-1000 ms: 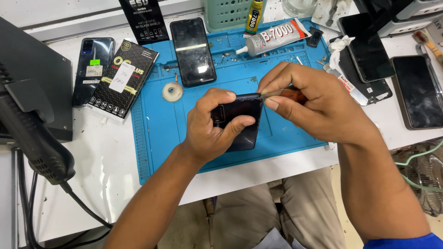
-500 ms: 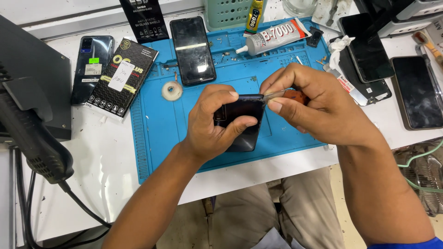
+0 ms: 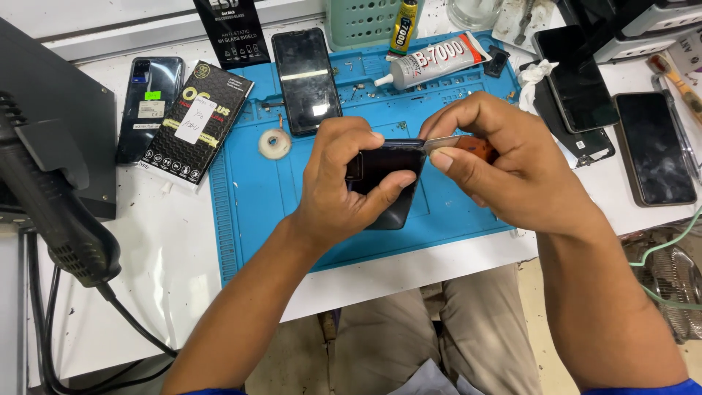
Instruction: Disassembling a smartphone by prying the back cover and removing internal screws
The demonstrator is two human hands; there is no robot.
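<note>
Black phone [image 3: 386,183] sits gripped in the closed left hand [image 3: 344,186] above the blue mat [image 3: 256,197], while the right hand [image 3: 504,168] pinches a blade [image 3: 443,142] against its right edge.

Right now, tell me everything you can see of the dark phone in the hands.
The dark phone is a glossy black slab held above the blue work mat, tilted. The left hand grips it, thumb across its face. The right hand presses a thin metal blade, orange-handled, against its upper right edge.
</note>
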